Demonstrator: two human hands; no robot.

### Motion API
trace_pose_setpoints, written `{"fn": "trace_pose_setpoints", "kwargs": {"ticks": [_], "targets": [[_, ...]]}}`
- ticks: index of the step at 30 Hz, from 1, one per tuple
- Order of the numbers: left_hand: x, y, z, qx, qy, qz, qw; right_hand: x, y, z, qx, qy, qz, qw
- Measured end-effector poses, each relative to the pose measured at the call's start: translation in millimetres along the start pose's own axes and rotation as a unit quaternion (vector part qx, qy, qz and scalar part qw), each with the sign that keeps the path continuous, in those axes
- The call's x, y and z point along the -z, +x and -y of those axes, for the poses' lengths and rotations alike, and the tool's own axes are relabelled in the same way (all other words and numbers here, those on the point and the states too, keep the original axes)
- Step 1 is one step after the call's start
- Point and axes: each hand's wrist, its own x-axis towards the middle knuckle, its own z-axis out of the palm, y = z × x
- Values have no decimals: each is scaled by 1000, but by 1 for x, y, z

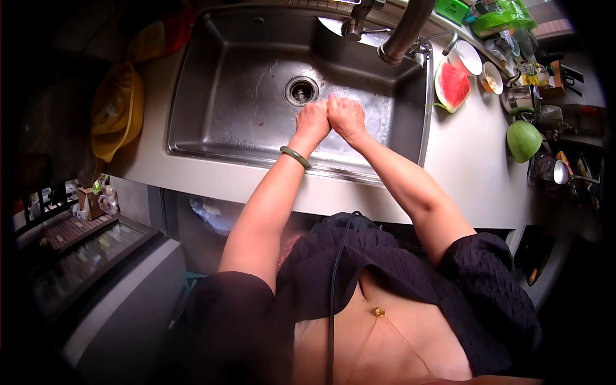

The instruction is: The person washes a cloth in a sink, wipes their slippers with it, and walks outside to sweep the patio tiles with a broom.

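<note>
Both hands are held together over the steel sink, just on the near side of the drain. My left hand, with a green bangle on the wrist, is closed with its fingers curled. Against it, knuckles touching, my right hand is closed too. Whatever the fingers hold, if anything, is hidden. Drops of water and small specks lie on the sink floor.
A faucet rises behind the sink. Right of it are a cut watermelon piece, a white bowl, a smaller bowl and a green melon. A yellow basket stands left.
</note>
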Motion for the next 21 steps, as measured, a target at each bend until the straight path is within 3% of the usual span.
{"fn": "trace_pose_setpoints", "kwargs": {"ticks": [2,4,6,7,8,10,11,12,13,14,15,16,18,20,21], "targets": [[-9,5,11,4,-32,40,999,21,-1,12,27,-29,64,997],[-16,6,24,8,-63,80,995,13,-2,3,56,-39,56,996],[-4,7,21,56,-258,183,947,17,-4,6,64,-29,68,995],[8,13,21,190,-324,282,883,21,-4,9,35,7,61,998],[11,12,29,186,-437,293,830,17,1,3,35,6,61,998],[16,-1,20,202,-567,168,781,7,16,-16,-85,251,50,963],[17,-3,17,122,-513,144,838,10,19,-16,-241,374,84,892],[24,-6,7,40,-452,118,883,15,23,-26,-382,541,174,729],[31,-13,-4,-98,-182,39,978,12,25,-30,-431,564,224,668],[31,-13,-4,-98,-182,41,977,11,25,-30,-476,581,273,601],[31,-12,-1,-234,4,-20,972,15,20,-21,-457,575,308,604],[31,-10,2,-356,190,-82,911,17,13,-9,-435,568,345,607],[23,-10,4,-358,134,-138,914,27,-3,22,-454,542,317,632],[21,-14,6,-218,192,-18,957,23,-4,20,-395,508,323,694],[20,-13,6,-201,192,-21,961,10,-8,13,-392,509,324,694]]}}
